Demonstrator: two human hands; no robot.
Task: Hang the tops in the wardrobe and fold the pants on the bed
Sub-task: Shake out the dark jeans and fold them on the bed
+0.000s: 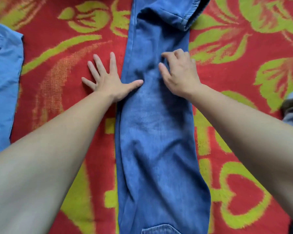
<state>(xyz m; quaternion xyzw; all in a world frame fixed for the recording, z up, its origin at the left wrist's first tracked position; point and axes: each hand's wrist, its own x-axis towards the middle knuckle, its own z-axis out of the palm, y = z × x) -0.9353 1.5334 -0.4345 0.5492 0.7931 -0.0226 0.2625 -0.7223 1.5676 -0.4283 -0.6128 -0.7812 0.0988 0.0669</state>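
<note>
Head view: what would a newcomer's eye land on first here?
The loud red bedspread with yellow-green flowers fills the frame. Down its middle runs a pair of blue jeans, with the left hand spread flat at their left edge and the right hand pinching the denim.

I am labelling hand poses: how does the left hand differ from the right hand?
The left hand lies flat, fingers spread; the right hand curls its fingers into the jeans. The left hand rests mostly on the bedspread, only its thumb on the jeans; the right hand sits on the jeans. Both are bare.
</note>
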